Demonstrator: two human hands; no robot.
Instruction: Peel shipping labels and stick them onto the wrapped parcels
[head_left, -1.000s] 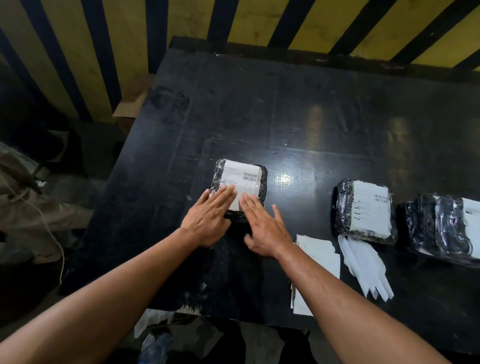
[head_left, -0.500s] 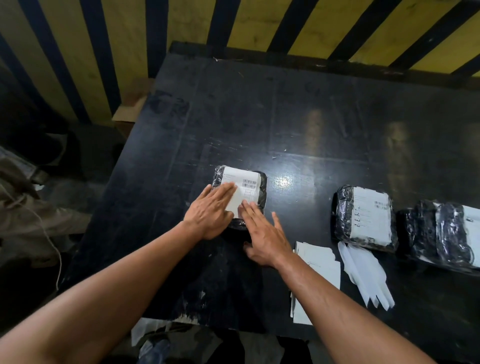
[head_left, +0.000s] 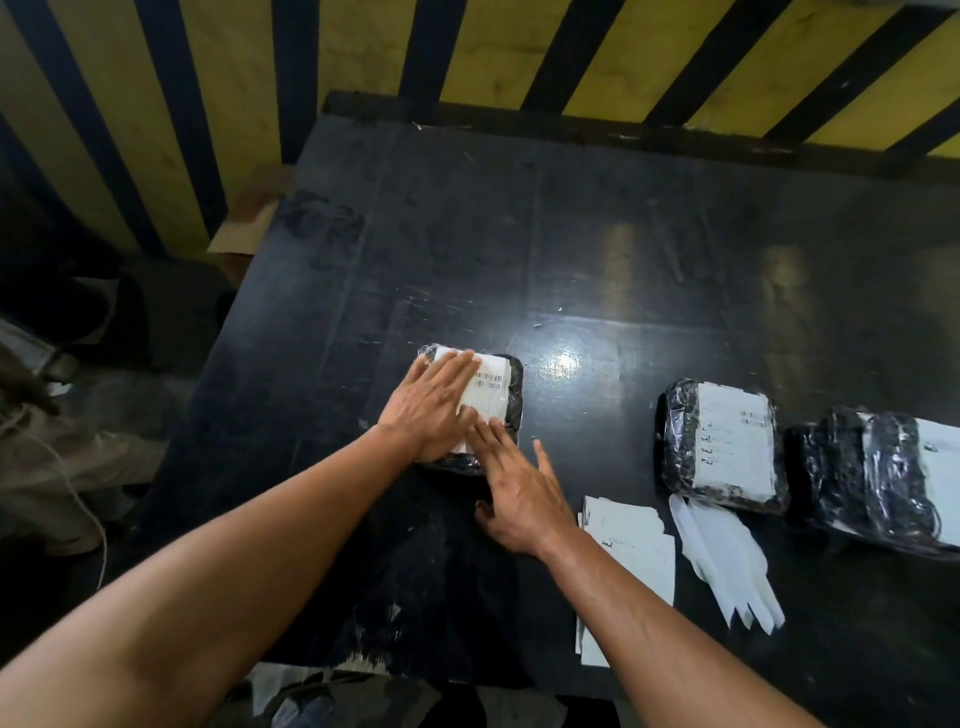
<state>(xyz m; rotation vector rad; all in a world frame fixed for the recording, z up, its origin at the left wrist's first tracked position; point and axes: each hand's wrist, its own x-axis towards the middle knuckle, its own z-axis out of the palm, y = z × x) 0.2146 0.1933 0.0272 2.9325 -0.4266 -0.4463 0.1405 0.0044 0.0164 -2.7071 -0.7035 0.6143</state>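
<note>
Left hand, flat & open, has slid further up the label on the parcel at frame centre since 0.5 s ago; right hand open, fingertips pressing the label's lower edge. Label looks stuck down; next likely another from the label stack, lower right.
</note>
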